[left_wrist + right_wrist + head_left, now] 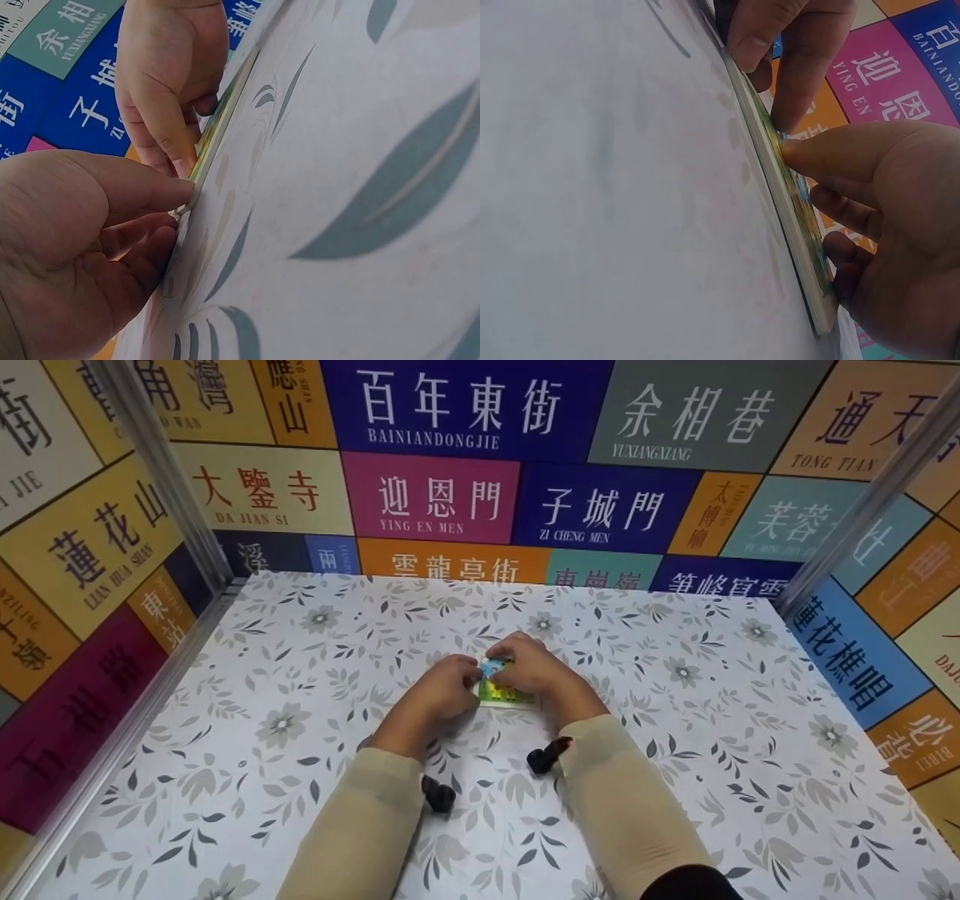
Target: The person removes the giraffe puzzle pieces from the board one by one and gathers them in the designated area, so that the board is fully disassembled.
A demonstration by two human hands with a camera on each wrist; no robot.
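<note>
Blue, yellow, orange and magenta panels [431, 499] bearing large Chinese characters stand along the far, left and right edges of the table [285, 802]. White cloth [480, 840] patterned with grey leaves and flowers covers it. 2 beige sleeves [356, 825] reach over it from the near side.

Bent inward, the left hand [450, 686] pinches a small picture board [504, 696] at its left edge, thumb uppermost. The right hand [529, 664] curves over the far right part, its thumb on the printed face; whether its fingertips grip anything, I cannot tell.

The board rests on the cloth, midway between the table's left and right edges and well apart from both. Its near edge runs left to right, roughly along the table's far edge; the hands hide too much to tell its long axis. The head view shows yellow, green and blue on its face; both wrist views slant across that and show its thin, pale side instead.

2 black devices [439, 795] jut from the cuffs, nearer than the board.
</note>
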